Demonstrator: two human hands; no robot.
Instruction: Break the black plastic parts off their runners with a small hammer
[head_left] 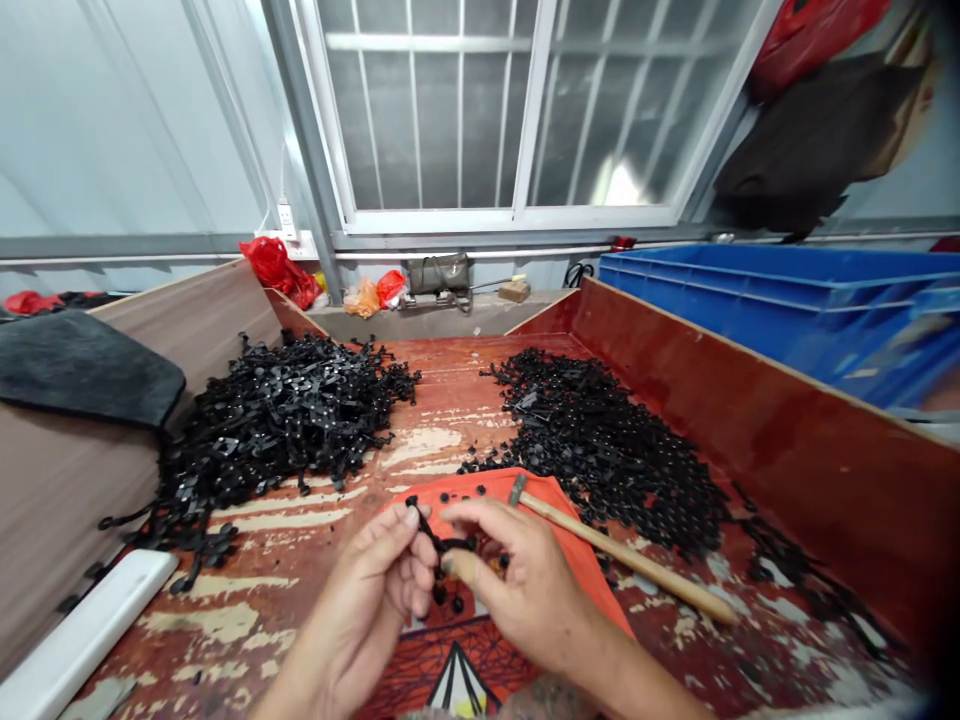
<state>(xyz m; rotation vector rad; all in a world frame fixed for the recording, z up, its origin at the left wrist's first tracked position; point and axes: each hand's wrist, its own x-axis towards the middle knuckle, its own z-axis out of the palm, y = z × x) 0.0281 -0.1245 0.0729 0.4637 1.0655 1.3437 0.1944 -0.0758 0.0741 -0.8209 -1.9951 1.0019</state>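
Observation:
Over an orange-red printed cloth, my left hand pinches a small, slim black part with a rounded end between thumb and fingers. My right hand curls in from the other side, its thumb and fingers closed at the lower end of the same black piece. The fingers partly hide it, so its full shape does not show. Several small black round bits lie on the cloth under and behind the hands. A hammer with a wooden handle lies right of my right hand, its head on the cloth.
Heaps of black parts lie on the worn red table, a left pile and a right pile. A white long object is at the front left. Boards wall both sides. A blue crate stands beyond the right board.

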